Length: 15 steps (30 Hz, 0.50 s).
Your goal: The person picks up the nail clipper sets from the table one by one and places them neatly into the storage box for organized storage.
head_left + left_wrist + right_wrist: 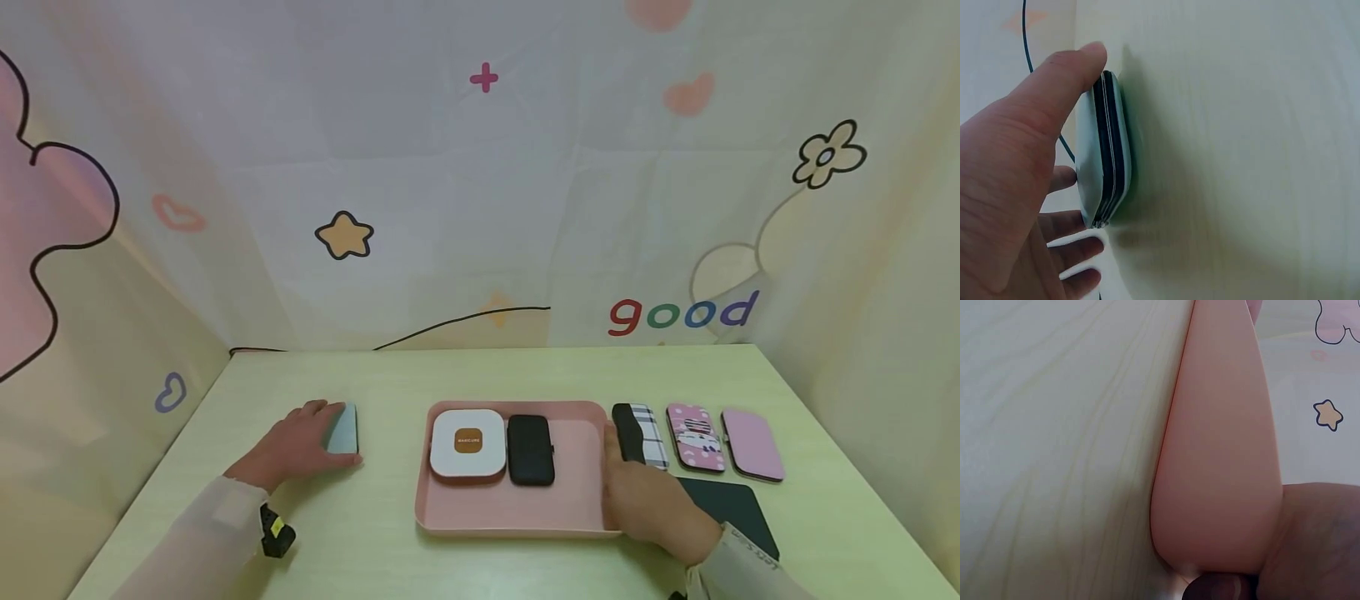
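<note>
My left hand [296,446] holds a light blue case [343,431] on the left of the table. In the left wrist view its thumb is at one end of the case [1088,156] and fingers at the other; the dark zipped edge faces the camera. My right hand [648,500] grips the right side of a pink tray [577,508]. A white square box [450,446] with a brown label and a black case [531,450] lie in the tray's left and middle. The right wrist view shows the tray's outer wall [1219,444] and part of the hand.
Right of the tray lie a black-and-plaid case [651,437], a pink patterned case [697,450] and a plain pink case [753,444]. A dark flat case [738,508] lies nearer, partly behind the right hand. A printed curtain [450,167] surrounds the table.
</note>
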Available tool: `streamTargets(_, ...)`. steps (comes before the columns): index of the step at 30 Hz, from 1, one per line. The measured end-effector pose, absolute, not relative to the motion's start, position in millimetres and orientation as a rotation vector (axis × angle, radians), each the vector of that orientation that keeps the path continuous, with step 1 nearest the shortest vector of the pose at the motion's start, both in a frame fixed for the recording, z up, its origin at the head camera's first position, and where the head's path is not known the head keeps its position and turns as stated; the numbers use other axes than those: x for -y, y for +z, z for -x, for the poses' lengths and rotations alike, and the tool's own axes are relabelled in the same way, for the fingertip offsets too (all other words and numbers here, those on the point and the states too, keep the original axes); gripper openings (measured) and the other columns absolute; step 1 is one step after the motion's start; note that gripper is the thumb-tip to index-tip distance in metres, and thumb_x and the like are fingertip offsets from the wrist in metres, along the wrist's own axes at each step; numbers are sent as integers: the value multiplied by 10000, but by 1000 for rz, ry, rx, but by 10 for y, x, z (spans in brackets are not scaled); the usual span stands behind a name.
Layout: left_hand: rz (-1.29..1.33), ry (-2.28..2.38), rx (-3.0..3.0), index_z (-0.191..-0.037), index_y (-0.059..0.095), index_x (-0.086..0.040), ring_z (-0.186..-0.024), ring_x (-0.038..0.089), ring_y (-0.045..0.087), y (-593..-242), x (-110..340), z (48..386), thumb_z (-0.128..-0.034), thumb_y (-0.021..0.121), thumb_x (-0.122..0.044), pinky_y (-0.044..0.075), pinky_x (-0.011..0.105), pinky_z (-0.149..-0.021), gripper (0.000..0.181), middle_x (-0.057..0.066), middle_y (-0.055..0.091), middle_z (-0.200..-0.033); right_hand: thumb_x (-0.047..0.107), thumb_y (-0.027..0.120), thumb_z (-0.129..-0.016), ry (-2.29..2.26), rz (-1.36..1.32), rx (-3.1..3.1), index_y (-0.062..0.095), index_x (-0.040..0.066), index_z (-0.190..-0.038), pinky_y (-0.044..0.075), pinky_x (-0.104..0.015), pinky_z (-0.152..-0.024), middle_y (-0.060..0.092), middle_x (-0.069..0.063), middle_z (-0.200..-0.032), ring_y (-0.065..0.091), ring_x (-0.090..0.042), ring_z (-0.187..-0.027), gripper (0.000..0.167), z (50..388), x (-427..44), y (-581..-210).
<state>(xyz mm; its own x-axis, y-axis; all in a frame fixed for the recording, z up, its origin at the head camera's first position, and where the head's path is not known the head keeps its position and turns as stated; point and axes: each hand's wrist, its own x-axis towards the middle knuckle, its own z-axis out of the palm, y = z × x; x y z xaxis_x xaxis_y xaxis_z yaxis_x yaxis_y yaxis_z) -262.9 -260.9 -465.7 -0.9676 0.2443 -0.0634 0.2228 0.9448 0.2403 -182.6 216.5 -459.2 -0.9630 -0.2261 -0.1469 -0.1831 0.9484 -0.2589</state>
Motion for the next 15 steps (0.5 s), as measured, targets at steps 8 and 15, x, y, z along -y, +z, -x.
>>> streamTargets(8, -368, 401, -2976, -1515, 390, -37, -1292, 464, 442, -4688, 2642, 2632, -721, 791, -644, 454, 623, -975, 1077, 290, 407, -1458, 169, 470, -986, -363, 288, -2909, 19, -87, -1566, 266, -318, -454, 472, -13, -567, 410, -163, -483, 778, 1845, -2164, -4600)
streamTargets(15, -344, 417, -2993, -1482, 450, -95, -1155, 363, 485, -4711, 2625, 2625, -659, 798, -705, 524, 535, -841, 1082, 235, 457, -1377, 175, 463, -986, -368, 270, -2910, 26, -74, -1572, 265, -320, -446, 480, -7, -557, 414, -160, -471, 772, 1851, -2160, -4612)
